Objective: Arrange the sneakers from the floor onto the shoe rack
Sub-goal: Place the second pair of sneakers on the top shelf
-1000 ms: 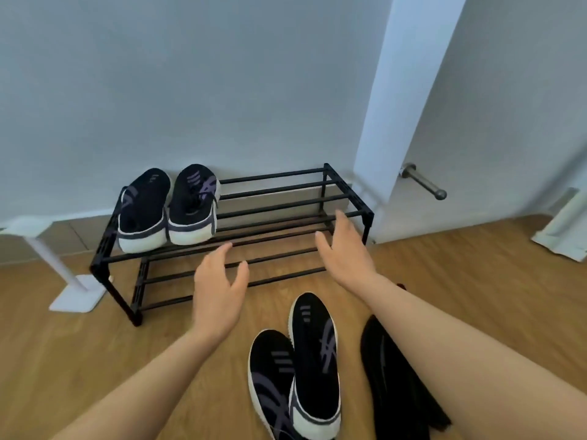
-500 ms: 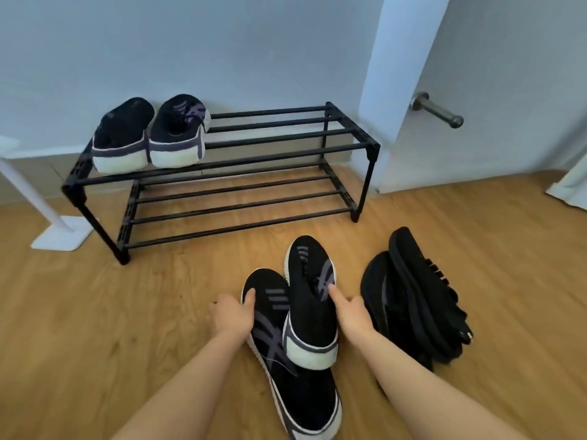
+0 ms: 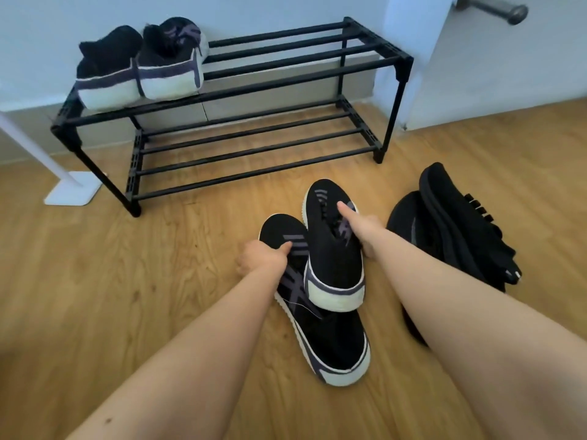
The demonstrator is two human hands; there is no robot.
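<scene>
A black two-tier shoe rack stands against the wall. One pair of black sneakers with white soles sits at the left end of its top tier, heels toward me. On the wooden floor in front lie two more black sneakers with purple stripes. My left hand grips the left sneaker at its toe end. My right hand grips the right sneaker, thumb on top; its heel rests on the left sneaker.
A pair of all-black shoes lies stacked on the floor to the right. A white stand with a flat base is left of the rack. A door with a metal handle is at the upper right.
Both hands came down from over the rack and closed on the two floor sneakers. The view tilted down and moved closer to the floor.
</scene>
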